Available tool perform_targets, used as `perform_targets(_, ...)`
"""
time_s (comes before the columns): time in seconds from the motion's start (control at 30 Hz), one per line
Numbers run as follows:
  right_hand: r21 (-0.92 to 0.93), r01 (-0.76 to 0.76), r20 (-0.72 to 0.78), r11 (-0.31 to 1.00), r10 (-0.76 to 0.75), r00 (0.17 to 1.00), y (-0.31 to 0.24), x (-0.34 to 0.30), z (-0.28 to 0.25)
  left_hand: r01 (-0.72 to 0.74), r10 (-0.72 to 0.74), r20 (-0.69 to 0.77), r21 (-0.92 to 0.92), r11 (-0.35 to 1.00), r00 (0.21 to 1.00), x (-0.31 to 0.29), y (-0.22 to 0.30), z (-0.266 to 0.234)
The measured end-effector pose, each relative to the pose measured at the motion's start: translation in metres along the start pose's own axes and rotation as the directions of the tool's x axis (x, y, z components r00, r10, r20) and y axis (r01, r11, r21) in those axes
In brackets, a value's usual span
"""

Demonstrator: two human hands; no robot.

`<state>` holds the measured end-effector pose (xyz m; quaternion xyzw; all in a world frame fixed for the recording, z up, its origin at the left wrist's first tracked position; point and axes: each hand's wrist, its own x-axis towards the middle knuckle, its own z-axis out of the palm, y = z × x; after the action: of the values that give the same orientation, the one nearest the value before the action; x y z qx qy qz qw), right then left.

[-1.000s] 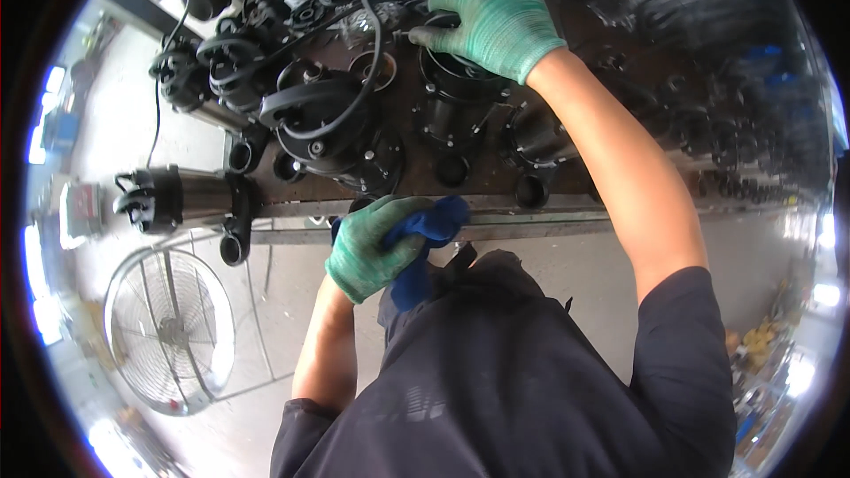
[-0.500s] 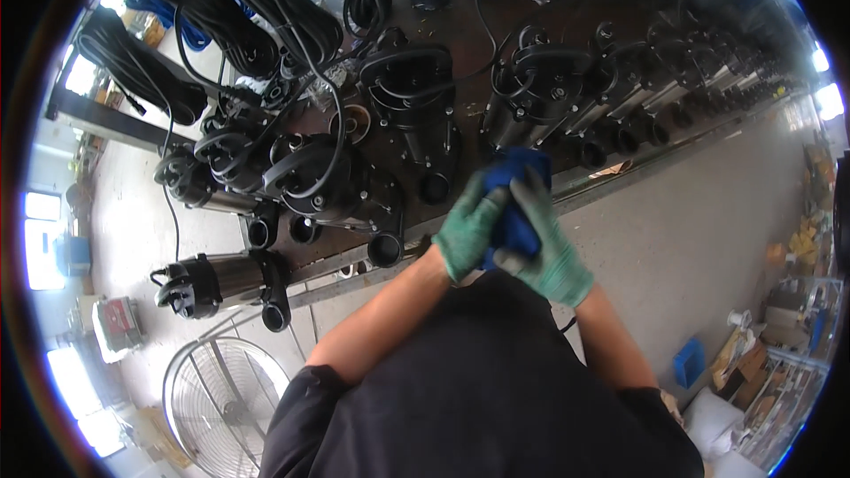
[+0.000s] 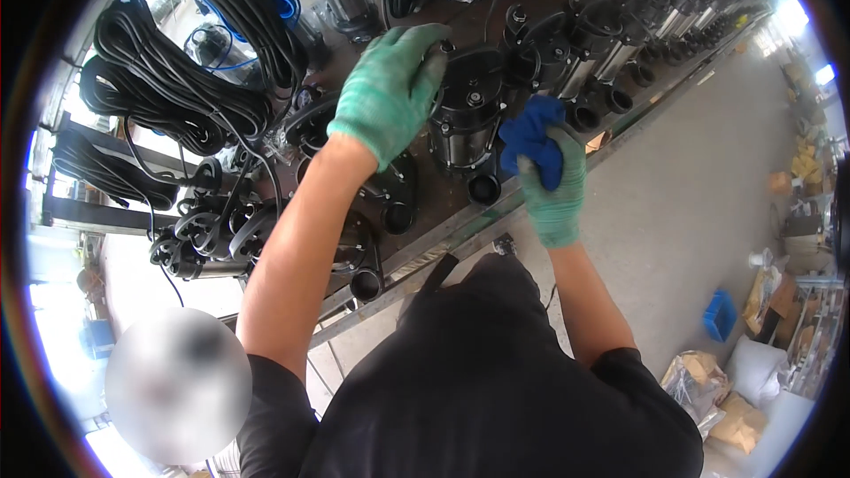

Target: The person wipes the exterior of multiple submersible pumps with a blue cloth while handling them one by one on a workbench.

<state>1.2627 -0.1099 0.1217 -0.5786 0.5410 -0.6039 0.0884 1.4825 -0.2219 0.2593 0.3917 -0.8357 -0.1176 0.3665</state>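
L hand (image 3: 390,88), in a green glove, lies flat on top of a black pump (image 3: 469,115) standing upright on the desk (image 3: 443,235). Fingers are spread and draped over the pump's top rim, resting on it rather than wrapped round; palm faces down. Can't tell if the fingertips hook under anything.

R hand (image 3: 553,181), also green-gloved, is curled tight around a blue cloth (image 3: 531,137). The cloth is bunched in the fist and sticks out above the fingers, pressed against the pump's right side, near its lower body. The pump sits btwn the two hands, close to the desk's front edge, w/ a round black outlet just below it.

More black pumps (image 3: 611,44) stand in a row to the right, running off toward the far end of the desk. To the left, coils of black cable (image 3: 177,97) are piled up, some w/ blue cable mixed in at the top. Smaller black pump parts crowd the desk's near-left part (image 3: 221,230).

Grey concrete floor (image 3: 699,204) on the right; a small blue bin (image 3: 719,314) and bags sit at lower right.
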Motion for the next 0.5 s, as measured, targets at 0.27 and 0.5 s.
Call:
perform_targets(0.27,-0.344,0.598,0.436,0.724,-0.441,0.785,0.003,0.05,0.075,-0.045,-0.151,0.567,0.316,0.948,0.81,0.082,-0.02,0.046)
perform_targets(0.5,-0.275,0.603,0.455,0.749,-0.451,0.768,0.071,0.031,0.025,-0.287,0.011,0.543,0.426,0.858,0.839,0.08,-0.029,0.057)
